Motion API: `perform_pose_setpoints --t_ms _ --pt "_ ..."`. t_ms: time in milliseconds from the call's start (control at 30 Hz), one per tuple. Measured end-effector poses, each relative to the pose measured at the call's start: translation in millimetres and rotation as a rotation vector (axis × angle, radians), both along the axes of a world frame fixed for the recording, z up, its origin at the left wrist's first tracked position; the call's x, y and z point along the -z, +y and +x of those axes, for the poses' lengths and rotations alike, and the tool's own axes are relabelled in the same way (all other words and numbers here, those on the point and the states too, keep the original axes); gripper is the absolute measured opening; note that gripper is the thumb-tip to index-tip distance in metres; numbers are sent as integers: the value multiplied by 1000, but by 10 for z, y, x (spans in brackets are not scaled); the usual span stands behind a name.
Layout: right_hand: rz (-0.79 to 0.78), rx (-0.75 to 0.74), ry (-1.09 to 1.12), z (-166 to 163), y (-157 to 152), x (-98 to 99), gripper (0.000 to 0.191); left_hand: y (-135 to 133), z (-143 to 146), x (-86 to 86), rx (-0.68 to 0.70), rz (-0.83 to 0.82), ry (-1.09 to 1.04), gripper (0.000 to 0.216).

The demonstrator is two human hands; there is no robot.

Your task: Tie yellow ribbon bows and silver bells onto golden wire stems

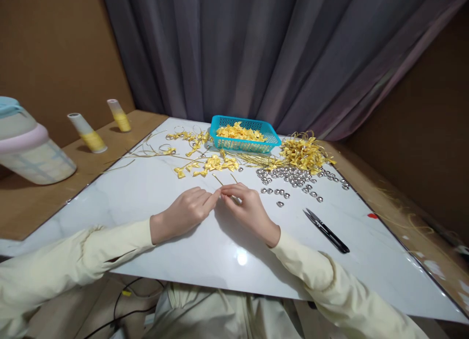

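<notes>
At the middle of the white tabletop (176,261), both hands meet at the fingertips. A thin gold cord (217,180) shows there, its two ends poking out beyond the fingers. My left hand (188,207) is closed, its fingers curled and its fingertips pinching the cord. My right hand (247,207) pinches the same cord between thumb and fingers; the pinched part is hidden. Just past the hands lie several loose yellow ribbon bows (212,163). Silver heart-shaped beads (293,175) are scattered to the right, and black thread snips (326,231) lie nearer me.
A blue plastic basket (249,144) of yellow bows stands at the back. Beside it is a heap of bows on gold cords (304,151). Two yellow thread spools (88,134) and a large tumbler (32,148) stand at left. A grey curtain (234,51) hangs behind.
</notes>
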State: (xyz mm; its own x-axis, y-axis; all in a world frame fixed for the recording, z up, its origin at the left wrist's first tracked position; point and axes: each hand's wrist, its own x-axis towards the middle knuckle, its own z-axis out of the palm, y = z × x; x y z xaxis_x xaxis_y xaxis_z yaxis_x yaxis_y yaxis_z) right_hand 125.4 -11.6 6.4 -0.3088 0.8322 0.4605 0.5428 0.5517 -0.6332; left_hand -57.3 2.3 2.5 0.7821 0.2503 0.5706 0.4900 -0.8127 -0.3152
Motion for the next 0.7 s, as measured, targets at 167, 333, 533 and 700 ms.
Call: perform_pose_setpoints --t_ms 167,333,533,700 --pt "-32 -11 -11 8 1 1 16 -17 22 6 7 -173 -161 21" --pt "-27 -20 -9 8 4 -2 16 -46 39 -23 -32 -297 -231 23" --pt "-25 -11 -10 4 2 -19 15 -61 49 -59 -51 -258 -211 25" --pt "-17 -17 -7 4 0 -13 15 -39 27 -18 -55 -156 -144 27"
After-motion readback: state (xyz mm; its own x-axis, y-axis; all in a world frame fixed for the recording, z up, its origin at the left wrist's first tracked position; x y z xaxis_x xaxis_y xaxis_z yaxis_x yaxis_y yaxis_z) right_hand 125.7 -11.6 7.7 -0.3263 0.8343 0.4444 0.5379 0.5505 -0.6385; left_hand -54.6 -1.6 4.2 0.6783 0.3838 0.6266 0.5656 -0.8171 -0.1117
